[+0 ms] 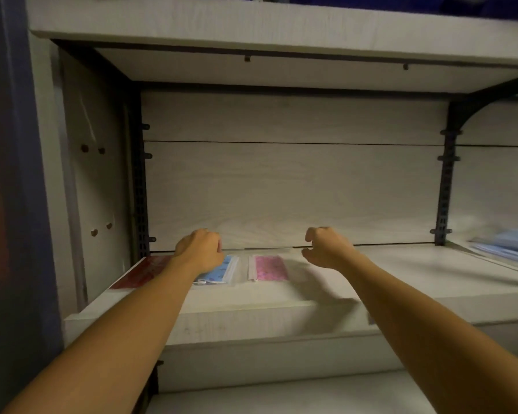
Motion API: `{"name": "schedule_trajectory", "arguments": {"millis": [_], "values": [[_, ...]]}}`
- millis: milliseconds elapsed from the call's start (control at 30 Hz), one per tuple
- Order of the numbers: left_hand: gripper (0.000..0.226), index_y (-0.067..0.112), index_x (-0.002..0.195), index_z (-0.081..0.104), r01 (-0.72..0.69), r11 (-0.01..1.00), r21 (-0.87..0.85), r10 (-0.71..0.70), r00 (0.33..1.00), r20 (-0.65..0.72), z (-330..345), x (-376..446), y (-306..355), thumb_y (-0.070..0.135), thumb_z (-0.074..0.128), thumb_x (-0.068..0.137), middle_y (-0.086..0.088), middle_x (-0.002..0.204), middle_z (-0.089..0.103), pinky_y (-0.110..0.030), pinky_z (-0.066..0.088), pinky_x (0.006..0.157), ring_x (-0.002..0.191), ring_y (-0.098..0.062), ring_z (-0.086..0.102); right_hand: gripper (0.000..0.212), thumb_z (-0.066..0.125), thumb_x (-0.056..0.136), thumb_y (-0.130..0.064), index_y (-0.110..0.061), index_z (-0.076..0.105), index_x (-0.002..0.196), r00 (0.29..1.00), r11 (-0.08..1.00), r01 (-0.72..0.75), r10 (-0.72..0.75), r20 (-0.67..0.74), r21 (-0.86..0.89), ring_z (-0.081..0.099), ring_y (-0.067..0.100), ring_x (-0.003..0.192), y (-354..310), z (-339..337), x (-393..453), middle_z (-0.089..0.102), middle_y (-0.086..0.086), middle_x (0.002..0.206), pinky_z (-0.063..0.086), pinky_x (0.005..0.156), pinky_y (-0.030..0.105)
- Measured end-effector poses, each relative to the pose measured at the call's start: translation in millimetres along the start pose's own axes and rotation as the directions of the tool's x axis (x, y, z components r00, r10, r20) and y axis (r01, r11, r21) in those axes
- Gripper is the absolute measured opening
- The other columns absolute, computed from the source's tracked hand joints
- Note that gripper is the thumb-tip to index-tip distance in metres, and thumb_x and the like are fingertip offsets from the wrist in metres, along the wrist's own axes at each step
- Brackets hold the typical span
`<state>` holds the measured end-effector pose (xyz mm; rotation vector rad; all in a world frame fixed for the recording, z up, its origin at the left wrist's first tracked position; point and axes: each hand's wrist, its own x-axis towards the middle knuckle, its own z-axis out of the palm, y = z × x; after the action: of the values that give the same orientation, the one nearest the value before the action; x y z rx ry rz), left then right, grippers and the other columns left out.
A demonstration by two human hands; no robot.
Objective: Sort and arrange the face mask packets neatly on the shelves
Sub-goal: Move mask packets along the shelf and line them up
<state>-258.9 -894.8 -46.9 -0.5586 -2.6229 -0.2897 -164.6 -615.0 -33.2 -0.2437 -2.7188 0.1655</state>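
Two bare forearms reach into a pale wooden shelf [401, 282] seen from head height. Three face mask packets lie flat in a row at the back left of this shelf, near the rear wall. The red packet [141, 271] is furthest left, close to the shelf's left edge. The blue packet [219, 271] sits in the middle, a clear pouch with a patterned light blue mask inside and a white ear loop showing at its front. The pink packet [269, 268] is just to the right of it, a clear pouch with a zip strip on its left side and a speckled pink mask inside. The left hand [199, 249] rests over the back of the blue packet with fingers curled downward; whether its grip holds the packet or only touches it cannot be told. The right hand [326, 248] hovers just right of the pink packet, apart from it, thumb and fingers loosely curled with a gap between them, gripping nothing. At the far right of the same shelf lies a blurred stack of light blue packets [509, 245]. Dark metal brackets [444, 186] stand at the rear corners, and another shelf board [251, 28] runs overhead.
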Motion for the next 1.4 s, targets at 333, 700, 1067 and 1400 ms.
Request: {"name": "schedule_trajectory", "arguments": {"millis": [333,700,1067,1400], "values": [[0.014,0.026,0.097,0.068,-0.214,0.977,-0.010,0.214,0.977,-0.004,-7,-1,87,0.026,0.057,0.090,0.000,0.107,0.069,-0.030,0.051,0.077,0.094,-0.025,0.064,0.036,0.058,0.094,-0.030,-0.012,0.059,0.126,0.993,0.983,-0.115,0.117,0.008,-0.145,0.062,0.029,0.101,63,-41,-60,0.062,0.010,0.121,0.055,0.086,0.038],[0.022,0.026,0.106,0.068,-0.318,0.947,0.039,0.317,0.948,0.021,-11,-37,221,0.028,0.051,0.092,0.000,0.117,0.066,-0.029,0.047,0.079,0.103,-0.026,0.064,0.031,0.059,0.093,-0.023,-0.011,0.060,0.122,0.983,0.961,-0.174,0.181,0.013,-0.215,0.063,0.027,0.096,151,-96,-147,0.063,0.010,0.114,0.058,0.087,0.041],[0.024,0.023,0.107,0.066,-0.374,0.927,0.029,0.372,0.927,0.049,-11,-83,372,0.026,0.048,0.091,-0.003,0.115,0.064,-0.032,0.051,0.078,0.099,-0.029,0.063,0.028,0.062,0.096,-0.024,-0.012,0.060,0.122,0.975,0.947,-0.209,0.221,0.021,-0.244,0.062,0.021,0.094,269,-137,-228,0.062,0.007,0.110,0.057,0.089,0.035],[0.024,0.020,0.108,0.065,-0.431,0.902,0.018,0.428,0.900,0.083,-3,-118,492,0.020,0.046,0.092,-0.003,0.108,0.063,-0.035,0.055,0.076,0.089,-0.026,0.062,0.029,0.065,0.094,-0.026,-0.012,0.060,0.119,0.974,0.941,-0.216,0.226,0.009,-0.260,0.063,0.021,0.091,369,-153,-287,0.065,0.007,0.107,0.058,0.084,0.034]]}}
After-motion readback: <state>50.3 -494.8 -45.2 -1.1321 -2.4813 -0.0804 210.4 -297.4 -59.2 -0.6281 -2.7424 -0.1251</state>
